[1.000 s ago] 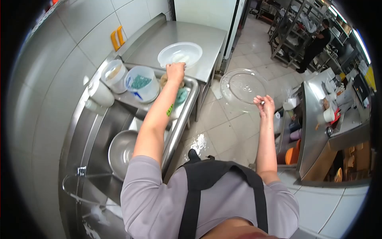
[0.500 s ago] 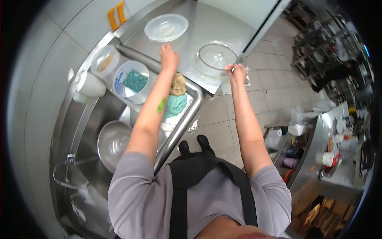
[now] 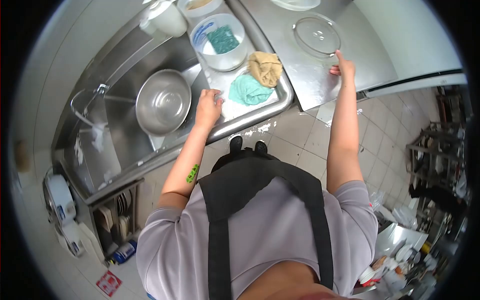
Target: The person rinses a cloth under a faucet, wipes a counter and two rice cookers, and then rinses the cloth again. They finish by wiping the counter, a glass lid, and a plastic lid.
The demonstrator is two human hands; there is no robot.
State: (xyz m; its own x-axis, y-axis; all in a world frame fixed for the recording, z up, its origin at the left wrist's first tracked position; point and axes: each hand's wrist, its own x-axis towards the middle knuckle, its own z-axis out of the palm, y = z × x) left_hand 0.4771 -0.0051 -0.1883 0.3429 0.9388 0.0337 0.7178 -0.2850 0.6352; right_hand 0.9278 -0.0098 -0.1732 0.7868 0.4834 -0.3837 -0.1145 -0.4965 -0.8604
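Observation:
My right hand (image 3: 344, 67) is at the near rim of a clear round glass lid (image 3: 316, 36) lying on the steel counter. Its index finger points at the rim and the other fingers curl loosely apart from it. My left hand (image 3: 207, 109) hovers by the sink's side ledge, fingers bent with a gap at the thumb; I make out no object in it. To its right lie a crumpled green cloth (image 3: 250, 91) and a tan cloth (image 3: 265, 69). Behind them stands a white tub (image 3: 227, 61) with a green scouring pad (image 3: 222, 39) inside.
A steel bowl (image 3: 164, 102) sits in the sink, left of my left hand. The tap (image 3: 102, 90) is farther left. A white dispenser bottle (image 3: 167, 19) and a second tub (image 3: 200, 9) are at the back. A translucent bowl (image 3: 297, 4) is partly cut off above.
My left hand has moved from near the translucent bowl to the sink's side ledge. My right hand's grip on the lid's rim has loosened. The view has swung toward the sink.

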